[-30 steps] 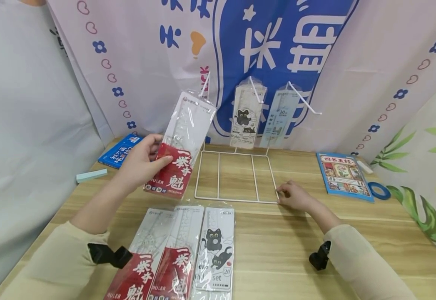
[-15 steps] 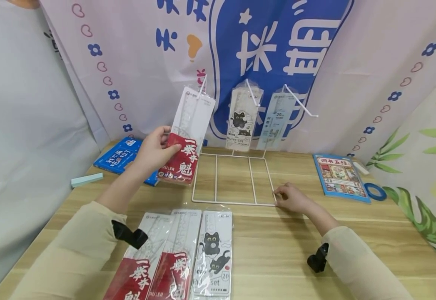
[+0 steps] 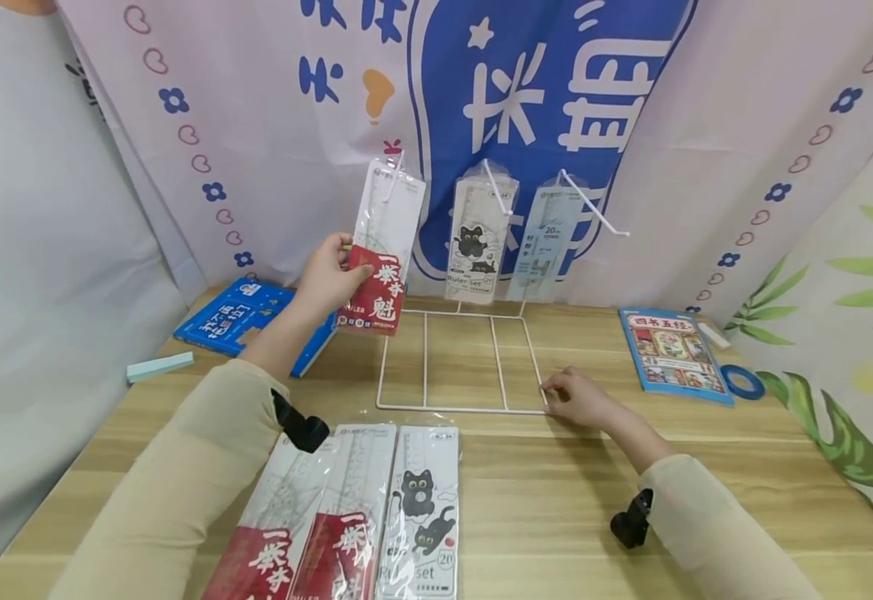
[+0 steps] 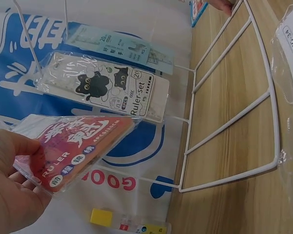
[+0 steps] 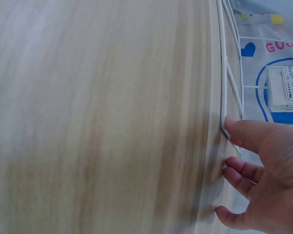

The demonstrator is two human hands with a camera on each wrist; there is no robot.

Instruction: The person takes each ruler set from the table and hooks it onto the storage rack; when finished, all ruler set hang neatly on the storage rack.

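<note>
My left hand [image 3: 331, 275] holds a packaged ruler set [image 3: 379, 250] with a red lower half, thumb on the front and fingers behind. The left hook [image 3: 391, 179] of the white wire display rack [image 3: 424, 362] shows across the front of the pack's top. In the left wrist view, the red part of the pack tilts toward the camera. My right hand [image 3: 574, 398] grips the front right corner of the rack's base; its thumb [image 5: 241, 131] lies on the wire. A black-cat ruler set [image 3: 481, 242] hangs on the middle hook, and a light blue ruler set [image 3: 547, 242] on the right hook.
In front of the rack lie two red-and-white ruler sets [image 3: 338, 533] and a cat ruler set [image 3: 417, 517]. A blue book [image 3: 226, 312] and pale blue strip [image 3: 160, 367] are at left. At right are another book [image 3: 676, 354] and a blue tape roll [image 3: 744, 382].
My left hand has moved the red ruler set forward, up and more upright, bringing its top to the left hook. My right hand has stayed at the rack's corner.
</note>
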